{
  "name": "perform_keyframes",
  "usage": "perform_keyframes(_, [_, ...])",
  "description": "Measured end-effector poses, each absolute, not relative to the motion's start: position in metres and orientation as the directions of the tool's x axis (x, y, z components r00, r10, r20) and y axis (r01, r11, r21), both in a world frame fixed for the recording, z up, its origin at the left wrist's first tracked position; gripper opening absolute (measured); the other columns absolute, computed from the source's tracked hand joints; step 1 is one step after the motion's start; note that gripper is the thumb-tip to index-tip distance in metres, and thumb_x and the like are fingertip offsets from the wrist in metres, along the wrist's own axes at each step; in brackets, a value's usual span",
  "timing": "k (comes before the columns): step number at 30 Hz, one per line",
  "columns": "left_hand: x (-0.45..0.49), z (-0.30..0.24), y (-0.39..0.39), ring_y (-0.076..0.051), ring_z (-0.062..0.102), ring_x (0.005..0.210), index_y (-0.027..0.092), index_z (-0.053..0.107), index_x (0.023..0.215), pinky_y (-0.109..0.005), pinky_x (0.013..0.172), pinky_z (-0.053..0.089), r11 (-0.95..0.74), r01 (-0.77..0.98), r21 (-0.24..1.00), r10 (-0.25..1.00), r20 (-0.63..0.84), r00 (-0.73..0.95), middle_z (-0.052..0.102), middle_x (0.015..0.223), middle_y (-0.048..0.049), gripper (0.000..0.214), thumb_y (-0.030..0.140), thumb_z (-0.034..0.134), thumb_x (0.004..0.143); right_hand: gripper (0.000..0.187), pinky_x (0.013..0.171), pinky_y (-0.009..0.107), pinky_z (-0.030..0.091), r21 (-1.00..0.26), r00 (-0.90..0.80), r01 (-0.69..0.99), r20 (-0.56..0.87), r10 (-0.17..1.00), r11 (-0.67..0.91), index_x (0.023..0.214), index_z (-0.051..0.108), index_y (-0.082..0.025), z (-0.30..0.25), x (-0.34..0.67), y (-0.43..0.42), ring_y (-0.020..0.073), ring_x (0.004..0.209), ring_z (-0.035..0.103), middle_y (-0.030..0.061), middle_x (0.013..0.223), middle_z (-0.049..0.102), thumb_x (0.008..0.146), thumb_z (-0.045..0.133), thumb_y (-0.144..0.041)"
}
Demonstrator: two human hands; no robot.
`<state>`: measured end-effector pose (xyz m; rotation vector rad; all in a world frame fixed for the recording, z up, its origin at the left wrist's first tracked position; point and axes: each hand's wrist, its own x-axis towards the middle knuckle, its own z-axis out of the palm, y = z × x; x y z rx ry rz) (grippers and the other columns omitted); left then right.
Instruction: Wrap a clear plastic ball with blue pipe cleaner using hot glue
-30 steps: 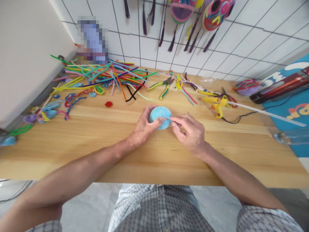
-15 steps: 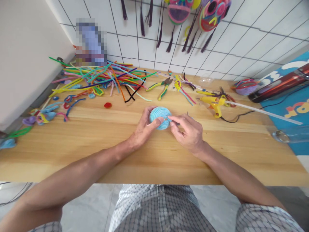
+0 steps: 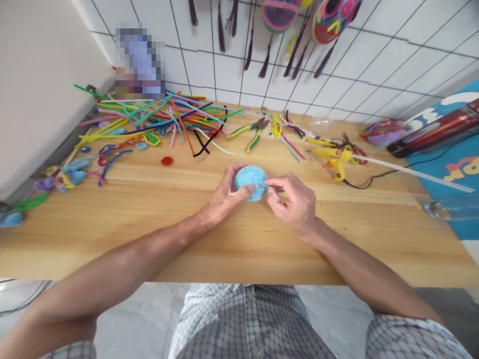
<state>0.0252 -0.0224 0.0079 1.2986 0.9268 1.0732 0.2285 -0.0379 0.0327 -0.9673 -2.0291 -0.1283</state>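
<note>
A light blue dome of coiled pipe cleaner (image 3: 250,180) sits at the middle of the wooden table (image 3: 157,219). My left hand (image 3: 222,198) wraps round its left side, thumb pressed on its front. My right hand (image 3: 294,203) pinches the loose end of the pipe cleaner at the dome's right edge, thumb and forefinger together. A short blue tail shows just behind those fingers.
A heap of coloured pipe cleaners (image 3: 160,119) lies at the back left. Yellow-green pliers (image 3: 251,133) and a yellow glue gun (image 3: 333,158) with its black cord lie behind my hands. A red disc (image 3: 166,160) lies left. Tasselled masks (image 3: 329,20) hang on the tiled wall.
My right hand's pinch has shifted slightly left, closer against the dome's edge. The dome and my left hand have stayed almost where they were.
</note>
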Motion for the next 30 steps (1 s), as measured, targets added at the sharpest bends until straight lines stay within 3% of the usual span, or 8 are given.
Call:
perform_keyframes(8, [0.0259, 0.0092, -0.0226, -0.025, 0.062, 0.111, 0.022, 0.049, 0.131, -0.040, 0.098, 0.054, -0.067, -0.035, 0.997, 0.961, 0.074, 0.268, 0.063, 0.123, -0.0087, 0.060, 0.048, 0.072, 0.082, 0.006, 0.067, 0.030, 0.058, -0.276, -0.330, 0.672, 0.719, 0.611, 0.687, 0.101, 0.069, -0.023, 0.0322, 0.2247, -0.0397, 0.0172, 0.072, 0.071, 0.0019, 0.082, 0.075, 0.097, 0.067, -0.019])
perform_keyframes(24, [0.0302, 0.0064, -0.0259, -0.025, 0.062, 0.114, 0.021, 0.048, 0.129, -0.041, 0.101, 0.052, -0.063, -0.003, 0.998, 0.964, 0.061, 0.257, 0.061, 0.126, -0.0097, 0.063, 0.046, 0.076, 0.078, 0.011, 0.064, 0.029, 0.054, -0.398, -0.241, 0.664, 0.688, 0.684, 0.634, 0.086, 0.062, -0.025, 0.0290, 0.2232, -0.0403, 0.0154, 0.065, 0.067, -0.0018, 0.074, 0.072, 0.090, 0.064, -0.014])
perform_keyframes(30, [0.0299, 0.0061, -0.0268, -0.026, 0.063, 0.113, 0.021, 0.049, 0.129, -0.042, 0.100, 0.053, -0.086, 0.046, 0.995, 0.969, 0.073, 0.237, 0.062, 0.125, -0.0096, 0.061, 0.045, 0.075, 0.079, 0.011, 0.063, 0.029, 0.054, -0.381, -0.255, 0.673, 0.685, 0.682, 0.634, 0.085, 0.063, -0.025, 0.0286, 0.2220, -0.0413, 0.0154, 0.064, 0.067, -0.0017, 0.074, 0.072, 0.092, 0.064, -0.016])
